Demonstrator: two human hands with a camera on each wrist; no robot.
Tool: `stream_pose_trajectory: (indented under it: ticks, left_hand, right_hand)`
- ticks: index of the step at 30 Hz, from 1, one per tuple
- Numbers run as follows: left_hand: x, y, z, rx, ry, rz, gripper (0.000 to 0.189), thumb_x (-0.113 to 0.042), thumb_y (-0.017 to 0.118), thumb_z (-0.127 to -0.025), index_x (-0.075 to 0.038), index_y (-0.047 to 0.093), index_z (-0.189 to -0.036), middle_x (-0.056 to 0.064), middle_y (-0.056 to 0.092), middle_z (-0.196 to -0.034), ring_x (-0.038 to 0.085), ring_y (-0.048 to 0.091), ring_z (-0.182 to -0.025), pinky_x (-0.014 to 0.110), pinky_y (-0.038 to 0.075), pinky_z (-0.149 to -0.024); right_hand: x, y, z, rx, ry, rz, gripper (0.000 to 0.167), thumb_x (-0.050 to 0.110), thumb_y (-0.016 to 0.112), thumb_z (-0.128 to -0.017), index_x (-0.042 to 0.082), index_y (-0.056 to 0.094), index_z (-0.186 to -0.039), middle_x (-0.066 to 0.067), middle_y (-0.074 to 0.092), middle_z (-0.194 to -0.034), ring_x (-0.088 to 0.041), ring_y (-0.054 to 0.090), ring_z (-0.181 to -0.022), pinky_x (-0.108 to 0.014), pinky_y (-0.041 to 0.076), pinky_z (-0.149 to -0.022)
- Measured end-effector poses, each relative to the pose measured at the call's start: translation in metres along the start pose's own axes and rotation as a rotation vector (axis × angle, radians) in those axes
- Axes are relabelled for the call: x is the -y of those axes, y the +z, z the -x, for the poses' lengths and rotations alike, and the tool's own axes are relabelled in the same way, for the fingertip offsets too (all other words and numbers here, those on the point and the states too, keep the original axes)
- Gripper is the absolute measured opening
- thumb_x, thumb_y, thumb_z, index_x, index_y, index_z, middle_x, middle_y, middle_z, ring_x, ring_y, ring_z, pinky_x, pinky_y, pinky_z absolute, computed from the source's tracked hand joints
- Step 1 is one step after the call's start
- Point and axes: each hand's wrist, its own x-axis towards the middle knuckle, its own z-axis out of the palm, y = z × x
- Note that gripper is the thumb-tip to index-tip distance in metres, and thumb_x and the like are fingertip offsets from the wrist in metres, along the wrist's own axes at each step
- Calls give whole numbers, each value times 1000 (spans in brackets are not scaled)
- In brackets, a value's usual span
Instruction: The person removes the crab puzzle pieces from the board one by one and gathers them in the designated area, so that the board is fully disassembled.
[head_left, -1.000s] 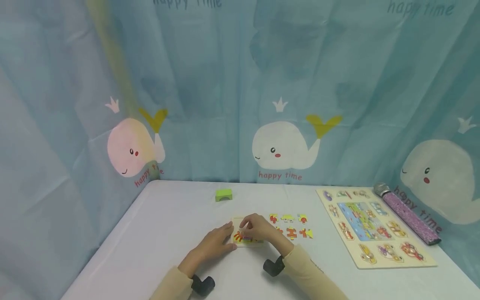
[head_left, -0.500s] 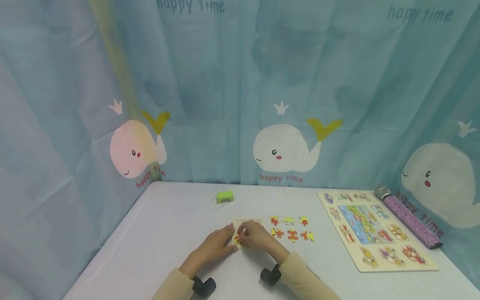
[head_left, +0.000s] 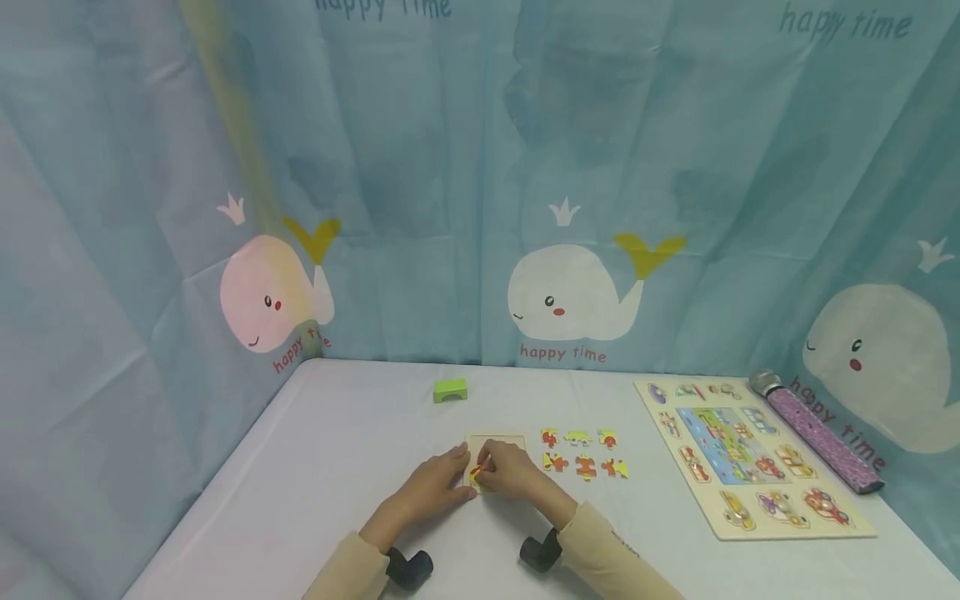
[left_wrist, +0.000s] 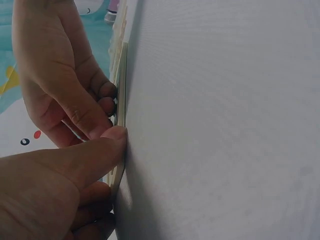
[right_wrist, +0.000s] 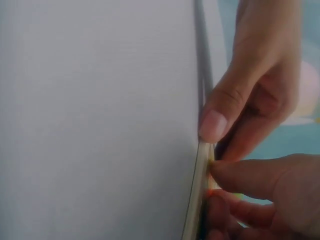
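A small wooden puzzle board (head_left: 504,437) lies on the white table between both hands. At its left side my left hand (head_left: 431,486) grips the edge, the thumb at the near corner and the fingers further up. My right hand (head_left: 510,468) reaches over the board from the right and pinches a red and yellow puzzle piece (head_left: 475,473) at its left part. Much of the board and piece is hidden under this hand. The right wrist view shows the right thumb (right_wrist: 245,175) and a fingertip close together at the board's face.
Several loose puzzle pieces (head_left: 585,467) lie in two rows right of the board. Behind it stands a green arch block (head_left: 450,388). Further right are a large peg puzzle (head_left: 708,508) and a pink glittery microphone (head_left: 821,437). A whale-print curtain (head_left: 420,275) hangs behind the table.
My right hand has shifted left and toward me over the board, covering more of the coloured pieces, then stayed almost still. My left hand keeps its grip. The head view has tilted slightly.
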Motion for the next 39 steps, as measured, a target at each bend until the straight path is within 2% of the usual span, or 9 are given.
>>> stream_pose_trajectory:
  ticks: [6, 12, 19, 24, 30, 35, 39]
  left_hand:
    - [0, 0, -1, -2, 4, 10, 62, -34, 64, -84, 5, 47, -130, 20, 41, -141, 37, 43, -126, 53, 38, -101]
    - [0, 2, -1, 12, -11, -6, 63, -36, 63, -85, 3, 47, -131, 17, 41, -141, 35, 43, -127, 51, 37, -102]
    - [-3, 0, -1, 27, -30, 14, 63, -36, 63, -85, 3, 45, -132, 17, 40, -143, 35, 41, -129, 51, 36, -103]
    - [-1, -1, -1, 22, -17, 13, 63, -35, 62, -86, 4, 45, -132, 18, 39, -143, 36, 41, -129, 52, 36, -103]
    - [-2, 2, -1, 26, -17, 12, 64, -36, 61, -86, 4, 44, -133, 18, 38, -143, 35, 40, -129, 50, 35, -104]
    - [-2, 2, 0, 22, -26, 6, 63, -35, 61, -86, 4, 44, -133, 18, 38, -143, 36, 40, -130, 50, 34, -105]
    - [-1, 0, -1, 14, -22, -7, 63, -34, 61, -86, 4, 43, -133, 18, 38, -143, 36, 40, -130, 49, 34, -105]
  right_hand:
    - [-5, 0, -2, -25, 1, -11, 21, 13, 67, -81, 9, 55, -97, 2, 54, -71, -7, 47, -60, -19, 38, -51]
    - [-9, 3, 1, -94, -30, -92, 13, 8, 63, -83, 10, 55, -93, 0, 57, -78, -7, 48, -66, -19, 40, -54]
    - [-11, -4, 2, -122, -52, -142, 3, 9, 65, -83, 7, 65, -85, 2, 62, -73, -4, 50, -62, -17, 43, -53]
    - [-15, -13, 1, -135, -63, -159, 6, 13, 69, -81, 8, 69, -79, 1, 68, -75, -3, 53, -64, -17, 45, -57]
    - [-24, -31, 15, -160, 5, -225, 15, 23, 69, -82, 9, 70, -78, 1, 68, -74, -6, 56, -64, -20, 46, -58]
    - [-40, -49, 36, -155, 148, -271, 13, 23, 71, -79, 9, 70, -79, 2, 68, -74, -9, 57, -67, -23, 49, -61]
    - [-54, -56, 53, -160, 238, -252, 10, 19, 73, -78, 9, 70, -76, 2, 67, -74, -10, 55, -67, -24, 48, -61]
